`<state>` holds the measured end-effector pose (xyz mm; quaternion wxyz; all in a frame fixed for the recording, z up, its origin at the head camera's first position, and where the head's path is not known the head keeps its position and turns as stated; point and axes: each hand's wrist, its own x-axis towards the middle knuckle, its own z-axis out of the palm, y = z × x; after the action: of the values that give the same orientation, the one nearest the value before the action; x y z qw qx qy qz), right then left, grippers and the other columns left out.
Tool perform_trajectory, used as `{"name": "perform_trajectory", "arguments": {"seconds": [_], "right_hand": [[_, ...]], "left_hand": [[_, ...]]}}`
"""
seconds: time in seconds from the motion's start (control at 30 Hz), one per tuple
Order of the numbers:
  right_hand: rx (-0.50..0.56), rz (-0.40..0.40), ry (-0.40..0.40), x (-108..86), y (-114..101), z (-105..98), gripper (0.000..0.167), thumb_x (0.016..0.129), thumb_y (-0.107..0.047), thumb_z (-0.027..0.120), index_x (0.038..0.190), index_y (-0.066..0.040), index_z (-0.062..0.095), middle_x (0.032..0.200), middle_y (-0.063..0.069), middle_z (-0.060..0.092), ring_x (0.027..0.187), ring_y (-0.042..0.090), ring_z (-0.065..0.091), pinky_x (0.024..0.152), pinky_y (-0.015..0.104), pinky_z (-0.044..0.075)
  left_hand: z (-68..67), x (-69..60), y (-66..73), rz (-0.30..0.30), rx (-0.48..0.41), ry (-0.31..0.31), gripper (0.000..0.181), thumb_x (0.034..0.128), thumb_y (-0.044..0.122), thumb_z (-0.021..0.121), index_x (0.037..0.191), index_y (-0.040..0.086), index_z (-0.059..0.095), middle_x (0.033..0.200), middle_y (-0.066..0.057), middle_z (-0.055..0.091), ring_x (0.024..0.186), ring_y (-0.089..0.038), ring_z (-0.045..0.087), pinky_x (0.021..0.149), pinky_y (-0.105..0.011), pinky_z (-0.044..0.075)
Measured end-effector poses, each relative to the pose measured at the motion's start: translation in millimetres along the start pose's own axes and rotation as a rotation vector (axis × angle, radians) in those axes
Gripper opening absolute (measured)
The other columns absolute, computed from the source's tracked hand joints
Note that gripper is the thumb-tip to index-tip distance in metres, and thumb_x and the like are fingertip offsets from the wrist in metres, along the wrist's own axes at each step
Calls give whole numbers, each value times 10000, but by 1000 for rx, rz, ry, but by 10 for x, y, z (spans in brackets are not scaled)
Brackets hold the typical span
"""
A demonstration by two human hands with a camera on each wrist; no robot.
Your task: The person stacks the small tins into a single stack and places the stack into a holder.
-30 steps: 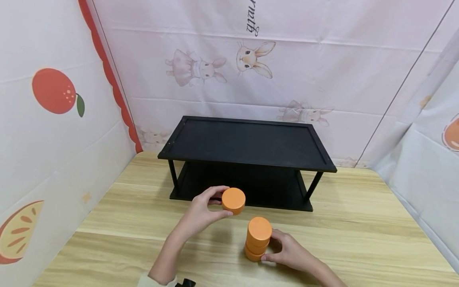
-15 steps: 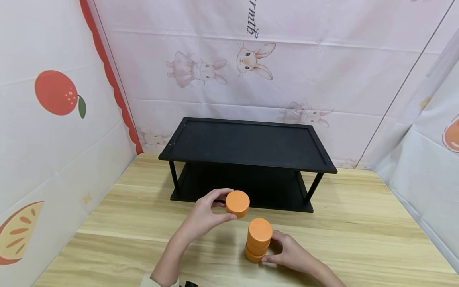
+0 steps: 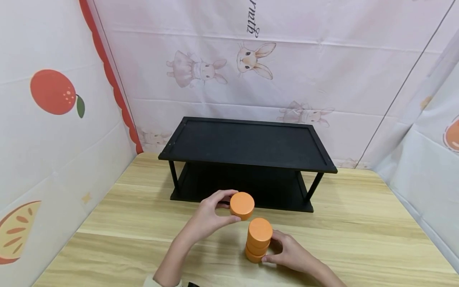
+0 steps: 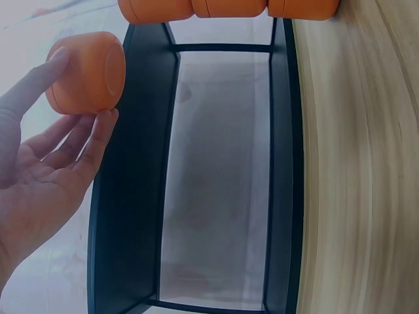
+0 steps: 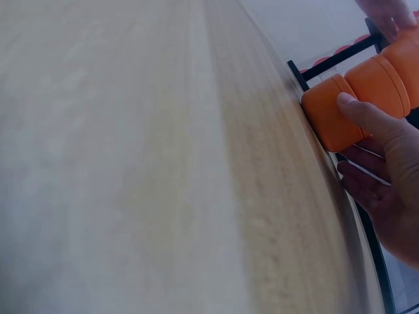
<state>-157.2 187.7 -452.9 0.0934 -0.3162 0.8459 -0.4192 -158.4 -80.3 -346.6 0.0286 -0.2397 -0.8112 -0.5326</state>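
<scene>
Orange tub (image 3: pixel 242 205) up off the shelf (image 3: pixel 247 143)'s front edge, left hand (image 3: pixel 212 214) pinching its sides, surely the best hold: looks light, stiff, smooth. Right hand (image 3: pixel 289 252) grips the stack (image 3: pixel 258 241)'s base, well inside the table (image 3: pixel 358 223)'s right edge.

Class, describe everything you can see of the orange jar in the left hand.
The jar is a short orange cylinder with a flat top, rounded edges, a thin seam near its top and a ringed base. It looks smooth, perhaps plastic. Roughly upright, it is held in the air by the left hand, the only thing touching it, beside the stack but apart from it.
</scene>
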Motion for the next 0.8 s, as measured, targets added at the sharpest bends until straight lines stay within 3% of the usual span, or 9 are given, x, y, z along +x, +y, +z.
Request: {"name": "perform_trajectory", "arguments": {"seconds": [0.63,0.8], "right_hand": [[-5,2,3,-4,-20,-4,520,753,-436,726,1193,-201,578,1161,-101,556,1100,130,502,948,371,399],[-8,-16,18,-7,-20,3,523,755,-439,722,1190,-186,581,1158,-81,562,1100,144,504,949,374,398]], "left_hand": [[30,3,49,-2,-33,-25,556,747,165,769,1250,126,535,1163,1,541,1044,-183,523,872,-295,456],[41,7,59,-22,-42,-37,572,742,160,772,1258,126,528,1158,10,539,1041,-141,522,877,-290,453]]}}
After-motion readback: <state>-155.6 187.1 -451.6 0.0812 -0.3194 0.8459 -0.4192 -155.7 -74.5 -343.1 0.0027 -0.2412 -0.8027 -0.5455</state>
